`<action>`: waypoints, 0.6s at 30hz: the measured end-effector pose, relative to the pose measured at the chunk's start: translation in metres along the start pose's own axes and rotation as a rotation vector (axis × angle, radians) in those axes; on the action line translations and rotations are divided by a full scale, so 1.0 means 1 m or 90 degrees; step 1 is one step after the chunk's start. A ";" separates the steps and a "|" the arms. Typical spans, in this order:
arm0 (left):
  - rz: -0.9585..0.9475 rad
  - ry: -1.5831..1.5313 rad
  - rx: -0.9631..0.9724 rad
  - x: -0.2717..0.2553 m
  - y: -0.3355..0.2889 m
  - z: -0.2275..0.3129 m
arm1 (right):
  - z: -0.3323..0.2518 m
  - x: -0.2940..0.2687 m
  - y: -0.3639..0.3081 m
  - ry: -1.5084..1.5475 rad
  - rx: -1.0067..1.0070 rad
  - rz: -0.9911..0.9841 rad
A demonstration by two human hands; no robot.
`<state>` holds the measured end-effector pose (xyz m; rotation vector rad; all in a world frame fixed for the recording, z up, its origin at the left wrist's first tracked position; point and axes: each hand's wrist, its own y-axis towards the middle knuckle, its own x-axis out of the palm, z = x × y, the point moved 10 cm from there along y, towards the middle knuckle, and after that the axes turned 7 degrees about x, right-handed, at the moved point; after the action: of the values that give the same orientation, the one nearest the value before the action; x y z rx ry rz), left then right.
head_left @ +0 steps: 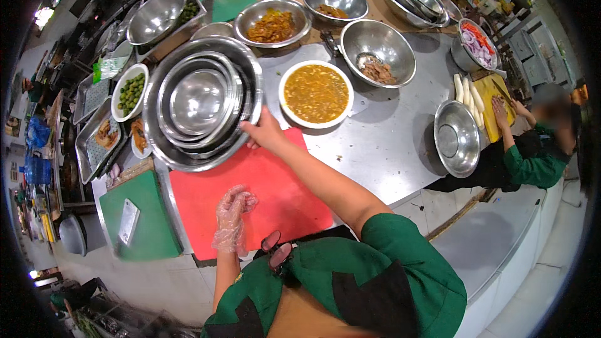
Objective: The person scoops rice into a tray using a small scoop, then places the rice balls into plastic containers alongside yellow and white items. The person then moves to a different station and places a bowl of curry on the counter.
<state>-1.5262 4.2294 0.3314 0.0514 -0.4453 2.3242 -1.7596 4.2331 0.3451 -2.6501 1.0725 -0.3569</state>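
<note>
My bare right hand (268, 130) grips the near right rim of a nested stack of steel mixing bowls (250, 81). Those bowls tilt up over the far left part of a red cutting board (288, 200). My left hand (235, 213), in a clear plastic glove, hovers over that board with its fingers curled in and nothing visible in them. Just beyond my right hand, a white bowl of orange-brown sauce with bits in it (318, 94) rests on the steel table (375, 144).
A green board (141, 213) carries a cleaver (129, 222). Olives fill a white bowl (130, 92). Shredded meat lies in a steel bowl (382, 56). A steel bowl (457, 138) stands at the right edge, near a co-worker (526, 144) cutting on a yellow board (491, 103).
</note>
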 end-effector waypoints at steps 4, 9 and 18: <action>-0.015 -0.017 0.041 0.058 0.019 0.006 | -0.067 -0.070 -0.017 -0.274 -0.169 -0.066; -0.010 -0.004 0.051 0.104 0.037 0.019 | -0.129 -0.418 -0.112 -0.406 -0.267 0.897; -0.026 -0.020 0.041 0.136 0.052 0.024 | 0.040 -0.442 0.008 0.400 0.207 0.092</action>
<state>-1.6614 4.2799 0.3614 0.1267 -0.3823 2.3000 -2.0601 4.5452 0.2483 -2.1937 1.2278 -1.2690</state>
